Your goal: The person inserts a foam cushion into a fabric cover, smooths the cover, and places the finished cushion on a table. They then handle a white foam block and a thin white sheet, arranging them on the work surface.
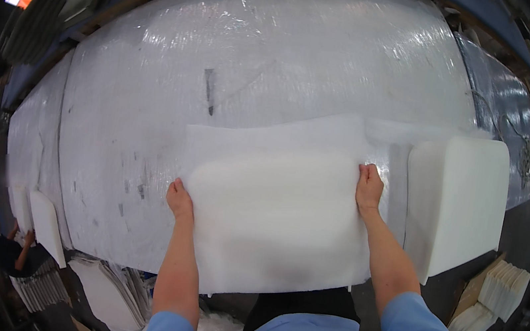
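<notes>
A white, soft-looking sheet of wadding (275, 137) lies in front of me on a plastic-wrapped table (279, 60). A thicker white pad with rounded corners (277, 227) shows over its nearer part; where one layer ends and the other begins is hard to see. My left hand (181, 199) is closed at the left edge of the wadding. At the right edge, farther up, my right hand (370, 189) is also closed, its fingers curled at the border. The fingertips of both hands are partly hidden.
More white rounded pads (471, 203) stand to the right, overhanging the table's near edge. Below them, an open cardboard box (472, 293) holds white pieces. At far left another person (9, 252) handles a white pad (47, 220). Stacked pale panels (104, 295) sit below the table's near left edge.
</notes>
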Available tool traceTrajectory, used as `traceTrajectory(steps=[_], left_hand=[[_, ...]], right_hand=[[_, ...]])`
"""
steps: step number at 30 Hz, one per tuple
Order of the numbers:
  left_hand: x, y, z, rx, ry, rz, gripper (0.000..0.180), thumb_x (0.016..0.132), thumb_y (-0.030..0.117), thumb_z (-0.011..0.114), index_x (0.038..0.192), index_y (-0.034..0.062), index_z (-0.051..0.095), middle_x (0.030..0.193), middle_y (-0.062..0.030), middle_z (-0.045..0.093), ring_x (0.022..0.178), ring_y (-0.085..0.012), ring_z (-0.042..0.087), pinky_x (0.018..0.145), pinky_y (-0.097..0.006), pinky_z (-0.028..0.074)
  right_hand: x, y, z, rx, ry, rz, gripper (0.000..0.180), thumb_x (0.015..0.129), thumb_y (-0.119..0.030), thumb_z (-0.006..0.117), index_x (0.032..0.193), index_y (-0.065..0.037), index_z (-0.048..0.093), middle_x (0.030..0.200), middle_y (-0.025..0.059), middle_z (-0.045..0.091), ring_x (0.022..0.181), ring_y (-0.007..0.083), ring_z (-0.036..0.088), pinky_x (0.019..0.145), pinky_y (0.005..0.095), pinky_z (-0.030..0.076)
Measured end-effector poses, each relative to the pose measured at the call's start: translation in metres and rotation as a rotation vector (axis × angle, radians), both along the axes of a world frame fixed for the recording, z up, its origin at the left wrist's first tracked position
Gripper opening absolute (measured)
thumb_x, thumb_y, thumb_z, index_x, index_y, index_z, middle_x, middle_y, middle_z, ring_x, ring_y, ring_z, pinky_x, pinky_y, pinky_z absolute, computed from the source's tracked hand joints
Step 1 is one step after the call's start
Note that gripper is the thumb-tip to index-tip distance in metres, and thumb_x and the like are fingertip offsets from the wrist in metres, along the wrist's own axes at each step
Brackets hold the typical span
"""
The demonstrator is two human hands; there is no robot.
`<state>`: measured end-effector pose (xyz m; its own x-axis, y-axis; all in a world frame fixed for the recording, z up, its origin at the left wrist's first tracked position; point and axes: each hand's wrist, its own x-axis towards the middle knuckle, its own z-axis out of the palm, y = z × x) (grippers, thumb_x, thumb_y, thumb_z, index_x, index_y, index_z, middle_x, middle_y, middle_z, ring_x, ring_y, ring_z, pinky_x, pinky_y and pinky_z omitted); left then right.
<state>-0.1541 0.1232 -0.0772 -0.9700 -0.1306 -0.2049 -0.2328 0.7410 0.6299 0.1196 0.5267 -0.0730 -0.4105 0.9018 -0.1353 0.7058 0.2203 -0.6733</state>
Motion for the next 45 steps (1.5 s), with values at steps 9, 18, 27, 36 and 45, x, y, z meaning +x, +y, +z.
traceTrajectory(steps=[9,18,27,36,45], left_hand=[[-0.032,0.002,0.043,0.681,-0.622,0.152,0.073,0.101,0.065,0.045,0.12,-0.0012,0.068,0.104,-0.0054,0.072,0.09,-0.0205,0.065,0.08,-0.034,0.051],[-0.05,0.017,0.014,0.157,-0.102,-0.071,0.044,0.105,0.038,0.055,0.095,-0.003,0.066,0.089,-0.0062,0.068,0.08,-0.0148,0.055,0.074,-0.033,0.047],[-0.038,0.027,-0.005,-0.225,0.163,-0.169,0.049,0.106,0.038,0.048,0.087,-0.0051,0.062,0.08,-0.0159,0.063,0.076,-0.0275,0.058,0.074,-0.042,0.047],[-0.011,-0.035,0.072,0.496,-0.516,0.15,0.067,0.1,0.067,0.046,0.131,0.0091,0.061,0.095,-0.0075,0.067,0.08,-0.0167,0.061,0.073,-0.032,0.048],[0.088,-0.05,0.025,0.274,-0.229,-0.033,0.045,0.107,0.04,0.05,0.107,-0.0017,0.066,0.093,-0.007,0.067,0.082,-0.0188,0.058,0.078,-0.031,0.048]], right_hand=[[-0.015,0.038,0.034,-0.526,0.246,-0.178,0.046,0.099,-0.045,0.06,0.087,-0.001,0.063,0.074,0.0113,0.061,0.073,0.0221,0.057,0.069,0.0378,0.046],[-0.046,0.036,0.013,-0.141,-0.033,0.013,0.044,0.099,-0.041,0.061,0.085,0.0,0.059,0.081,0.0178,0.065,0.074,0.0333,0.058,0.072,0.0443,0.046],[-0.048,0.035,-0.003,0.076,-0.129,0.129,0.045,0.097,-0.043,0.062,0.085,0.0,0.059,0.075,0.0191,0.063,0.073,0.0348,0.057,0.072,0.0449,0.047],[0.013,0.063,0.063,-0.851,0.186,-0.105,0.055,0.098,-0.062,0.054,0.108,-0.01,0.068,0.086,-0.0014,0.054,0.068,0.0133,0.048,0.066,0.0308,0.042],[0.064,-0.027,0.012,-0.297,0.048,-0.004,0.042,0.101,-0.043,0.059,0.085,-0.004,0.061,0.073,0.0004,0.055,0.068,0.0153,0.05,0.065,0.0353,0.042]])
